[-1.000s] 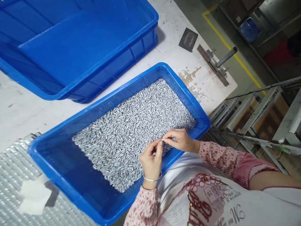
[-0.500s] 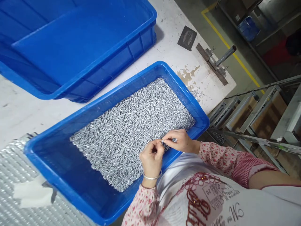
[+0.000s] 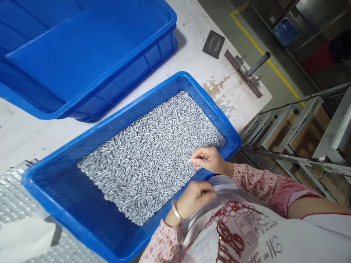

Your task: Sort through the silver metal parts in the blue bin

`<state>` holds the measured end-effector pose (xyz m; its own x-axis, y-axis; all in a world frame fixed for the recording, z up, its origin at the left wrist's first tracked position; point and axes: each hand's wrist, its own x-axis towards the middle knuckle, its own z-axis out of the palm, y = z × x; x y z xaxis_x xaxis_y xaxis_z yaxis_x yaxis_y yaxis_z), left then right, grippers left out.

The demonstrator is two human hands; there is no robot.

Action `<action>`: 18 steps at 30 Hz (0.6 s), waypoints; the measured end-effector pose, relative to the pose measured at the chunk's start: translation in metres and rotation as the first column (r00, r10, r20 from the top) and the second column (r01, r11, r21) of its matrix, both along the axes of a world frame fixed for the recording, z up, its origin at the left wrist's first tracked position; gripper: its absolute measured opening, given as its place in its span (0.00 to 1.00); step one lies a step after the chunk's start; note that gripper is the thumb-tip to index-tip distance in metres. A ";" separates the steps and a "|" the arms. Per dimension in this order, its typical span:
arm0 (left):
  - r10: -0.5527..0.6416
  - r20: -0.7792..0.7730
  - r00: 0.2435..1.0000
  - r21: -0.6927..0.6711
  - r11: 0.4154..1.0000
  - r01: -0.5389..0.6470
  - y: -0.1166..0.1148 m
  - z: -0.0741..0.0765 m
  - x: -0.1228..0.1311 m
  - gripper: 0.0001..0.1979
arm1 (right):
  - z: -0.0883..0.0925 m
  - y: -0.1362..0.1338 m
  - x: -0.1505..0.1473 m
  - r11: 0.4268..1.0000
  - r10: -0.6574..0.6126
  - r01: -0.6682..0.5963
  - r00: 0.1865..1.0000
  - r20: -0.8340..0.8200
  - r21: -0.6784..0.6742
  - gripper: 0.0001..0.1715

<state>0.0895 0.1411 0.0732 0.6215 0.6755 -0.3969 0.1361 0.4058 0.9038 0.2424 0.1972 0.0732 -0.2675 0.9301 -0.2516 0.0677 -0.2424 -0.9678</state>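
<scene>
A blue plastic tub (image 3: 52,199) holds a wide layer of small silver metal pieces (image 3: 142,157), slim and pointed like grains. Over the near right part of that layer, my right hand (image 3: 210,160) pinches a small pale sliver between thumb and fingertips; its exact kind is too small to make out. My left hand (image 3: 193,199), with a silver bangle (image 3: 176,211) on the wrist, is over the tub's near rim, close to my shirt. Its fingers look curled but are smeared by motion, so whether anything is in them does not show.
A larger blue crate (image 3: 153,54) stands behind the tub on the white table (image 3: 192,69). A dark square plate (image 3: 214,44) and a metal clamp bar (image 3: 244,73) lie toward the far corner. White cloth or paper (image 3: 24,235) rests at left; metal-framed racks (image 3: 304,135) stand at right.
My left hand has come away from my right hand and moved down toward my body, over the tub's near rim. My right hand stays nearly in place, still pinched.
</scene>
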 end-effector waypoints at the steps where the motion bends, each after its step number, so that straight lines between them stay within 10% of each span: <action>1: -0.085 0.014 0.996 0.012 0.996 0.085 -0.001 0.001 0.002 0.07 | 0.001 0.000 0.002 1.000 0.002 -0.002 1.000 0.010 0.018 0.06; 4: 0.196 -0.110 0.974 -0.012 0.980 -0.198 0.001 0.006 0.004 0.09 | 0.003 0.000 0.006 0.995 0.005 -0.011 0.998 0.061 0.097 0.05; 7: 0.530 -0.213 0.821 0.010 0.841 -0.541 0.010 0.011 -0.001 0.13 | 0.005 -0.002 0.008 0.976 -0.001 -0.027 0.992 0.130 0.215 0.05; 18: 0.628 -0.174 0.759 -0.036 0.766 -0.642 0.011 0.013 -0.002 0.12 | 0.006 -0.002 0.006 0.825 0.039 -0.190 0.959 0.281 0.533 0.07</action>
<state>0.0876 0.1522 0.0857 -0.0058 0.8525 -0.5226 -0.0570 0.5215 0.8513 0.2486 0.1948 0.0791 -0.3801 0.8985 0.2197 0.3148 0.3490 -0.8827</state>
